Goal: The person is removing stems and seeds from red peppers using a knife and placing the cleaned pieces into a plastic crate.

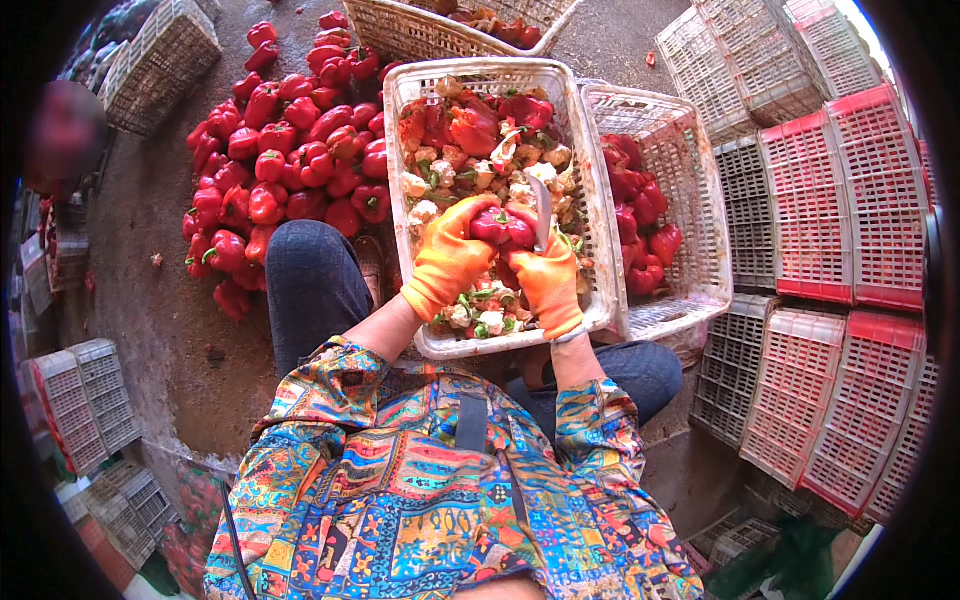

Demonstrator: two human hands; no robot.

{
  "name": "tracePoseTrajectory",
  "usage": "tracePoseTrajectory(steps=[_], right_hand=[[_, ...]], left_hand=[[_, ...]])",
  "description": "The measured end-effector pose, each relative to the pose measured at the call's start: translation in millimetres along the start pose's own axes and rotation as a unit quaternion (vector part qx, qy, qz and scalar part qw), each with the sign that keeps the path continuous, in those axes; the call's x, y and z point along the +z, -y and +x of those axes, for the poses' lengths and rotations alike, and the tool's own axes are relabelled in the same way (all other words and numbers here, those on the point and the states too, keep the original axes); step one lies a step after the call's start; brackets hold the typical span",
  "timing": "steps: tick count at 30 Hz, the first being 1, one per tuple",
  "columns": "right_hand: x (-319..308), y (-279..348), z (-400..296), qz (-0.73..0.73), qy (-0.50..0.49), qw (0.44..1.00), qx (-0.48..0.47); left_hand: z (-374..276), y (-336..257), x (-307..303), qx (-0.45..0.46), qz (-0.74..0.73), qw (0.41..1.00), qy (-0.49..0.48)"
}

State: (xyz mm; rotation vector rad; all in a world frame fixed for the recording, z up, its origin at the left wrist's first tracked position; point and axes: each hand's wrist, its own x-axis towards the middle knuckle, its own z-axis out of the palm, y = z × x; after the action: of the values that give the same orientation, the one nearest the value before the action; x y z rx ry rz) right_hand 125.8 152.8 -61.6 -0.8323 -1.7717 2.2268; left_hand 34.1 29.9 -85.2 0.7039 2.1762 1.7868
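Both my hands wear orange gloves and meet over a white plastic crate (403, 82). A red bell pepper (495, 225) is gripped by my left hand (452, 255). My right hand (546, 276) clasps a knife with a curved blade (541, 210), the blade pointing up and away from me. Its fingers also press against the pepper's right side, and its palm hides the knife's handle. Below the hands, the crate holds pepper cores (442, 174) with pale seeds and green stems, along with red pepper pieces (474, 129).
To the left, a heap of whole red bell peppers (277, 165) lies on the concrete floor (161, 315). A second crate (694, 180) on the right contains red peppers (645, 225). Another crate (375, 34) stands beyond. Stacked crates (814, 210) line the right side. A blurred person (66, 131) is far left.
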Motion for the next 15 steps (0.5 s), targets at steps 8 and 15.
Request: tracePoseTrajectory(steps=[8,15], right_hand=[[-25,-12,18,0.070,0.041,0.994,0.070],[-10,23,11,0.014,-0.091,0.991,0.092]], left_hand=[[7,-2,-7,-0.298,-0.324,0.893,0.092],[13,7,-2,-0.026,-0.052,0.996,-0.061]])
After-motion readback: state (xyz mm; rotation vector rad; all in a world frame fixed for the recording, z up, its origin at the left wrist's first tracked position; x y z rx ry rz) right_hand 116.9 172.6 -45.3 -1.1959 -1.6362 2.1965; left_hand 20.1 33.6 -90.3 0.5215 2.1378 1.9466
